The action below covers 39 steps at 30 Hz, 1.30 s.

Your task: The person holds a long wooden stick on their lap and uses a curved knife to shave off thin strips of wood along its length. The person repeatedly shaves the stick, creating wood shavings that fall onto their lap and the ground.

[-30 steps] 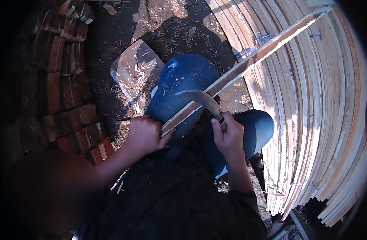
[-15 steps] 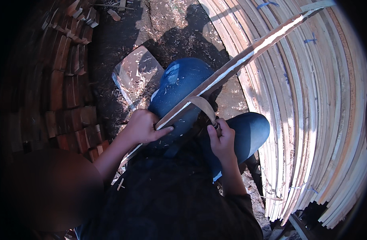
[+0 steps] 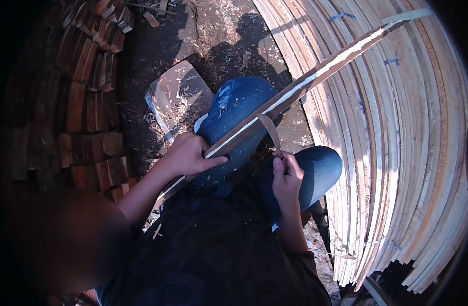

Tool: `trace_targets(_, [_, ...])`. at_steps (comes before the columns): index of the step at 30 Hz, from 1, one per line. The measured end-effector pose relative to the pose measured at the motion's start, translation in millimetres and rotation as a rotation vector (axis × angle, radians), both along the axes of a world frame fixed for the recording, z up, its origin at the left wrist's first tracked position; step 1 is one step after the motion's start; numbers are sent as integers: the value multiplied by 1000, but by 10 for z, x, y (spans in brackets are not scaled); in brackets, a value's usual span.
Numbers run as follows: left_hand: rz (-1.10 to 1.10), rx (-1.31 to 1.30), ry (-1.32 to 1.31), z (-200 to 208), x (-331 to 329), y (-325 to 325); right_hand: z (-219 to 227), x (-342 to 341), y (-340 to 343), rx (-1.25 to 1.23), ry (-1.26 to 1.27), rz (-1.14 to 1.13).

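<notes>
Crossing over one denim-covered knee (image 3: pixel 241 97), a long brown wooden strip (image 3: pixel 315 75) with a pale edge is held at a slant, its far end reaching up over a large stack of pale strips (image 3: pixel 366 153) at the right. The strip is gripped near its lower end by the left hand (image 3: pixel 188 155), with the thumb laid along the near side and a short length left jutting out beneath the wrist. In the right hand (image 3: pixel 287 176), a curved knife (image 3: pixel 270 131) is clasped by its handle, which is mostly hidden by the fingers. The blade is bent up toward the strip, and its upper end is seen overlapping the pale edge; whether the wood is touched cannot be told. Reddish wooden blocks (image 3: pixel 86 122) are piled at the left, and a flat slab (image 3: pixel 180 84), strewn with shavings, is seen beyond the knee.
</notes>
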State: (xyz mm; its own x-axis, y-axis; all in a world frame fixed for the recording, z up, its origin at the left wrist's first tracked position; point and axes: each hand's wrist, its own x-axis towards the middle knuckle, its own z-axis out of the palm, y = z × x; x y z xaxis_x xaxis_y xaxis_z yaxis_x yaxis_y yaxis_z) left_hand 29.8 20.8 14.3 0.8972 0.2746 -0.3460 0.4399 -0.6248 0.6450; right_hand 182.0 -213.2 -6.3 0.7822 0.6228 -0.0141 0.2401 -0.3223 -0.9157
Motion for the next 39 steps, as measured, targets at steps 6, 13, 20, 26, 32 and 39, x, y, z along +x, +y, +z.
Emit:
trace_targets(6, [74, 41, -39, 16, -37, -103, 240, -91, 245, -119, -278, 89])
trace_targets(13, [47, 68, -5, 38, -35, -85, 222, -128, 275, -234, -199, 146])
trace_targets(20, [66, 14, -111, -60, -82, -96, 136, 36, 346, -301, -520, 148])
trace_targets(26, [39, 83, -134, -77, -96, -135, 121, 178, 294, -338, -589, 134])
trace_targets(32, [31, 111, -111, -98, -90, -163, 300, 733, 86, -450, -521, -124])
trace_targets(39, [-26, 111, -36, -73, -42, -115, 135, 121, 169, -261, -332, 25])
